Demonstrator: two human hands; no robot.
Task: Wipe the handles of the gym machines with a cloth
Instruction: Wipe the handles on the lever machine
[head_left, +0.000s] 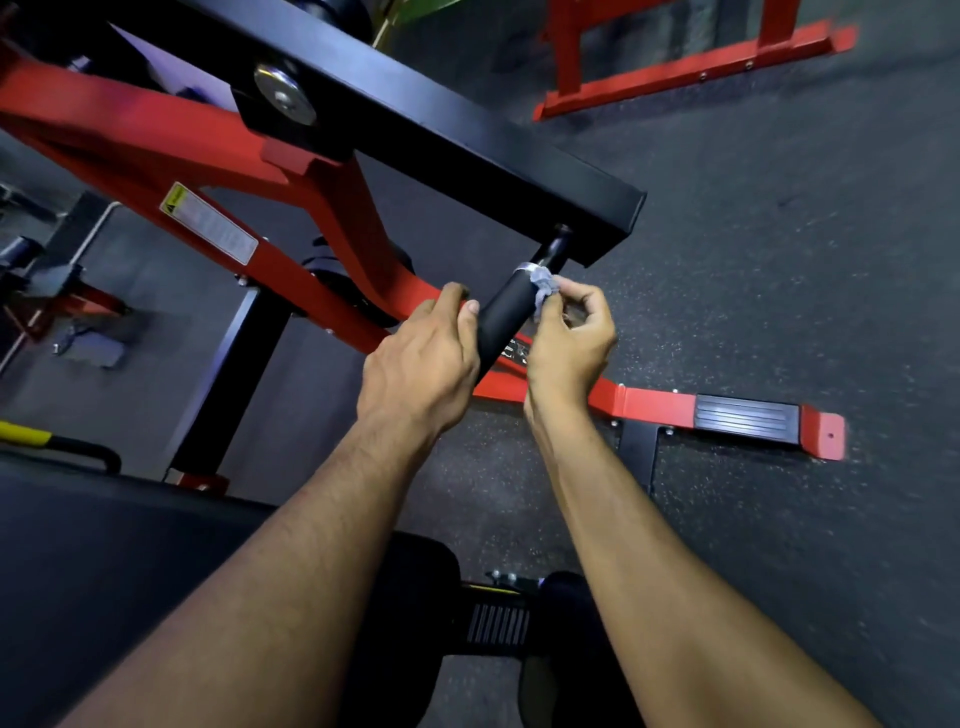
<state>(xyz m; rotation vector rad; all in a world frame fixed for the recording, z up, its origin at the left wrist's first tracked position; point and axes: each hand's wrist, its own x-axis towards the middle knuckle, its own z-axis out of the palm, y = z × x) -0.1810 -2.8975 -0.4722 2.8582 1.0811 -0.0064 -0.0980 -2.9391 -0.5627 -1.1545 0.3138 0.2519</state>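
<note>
Both forearms extended toward 12 o'clock. Left hand (418, 364) curled round lower end of black handle (506, 314). Right hand (569, 345) pinches grey cloth (543, 288) against handle's upper end, 3 o'clock side, beneath black beam (467, 135).

The handle (506, 317) under my fingers (470, 307) has a matt black, foam-like grip with a shiny metal ring (525, 268) at its end. My cloth (545, 288) is grey, crumpled fabric. The frame (156, 150) is glossy red painted metal, the floor (779, 234) rough speckled rubber.
</note>
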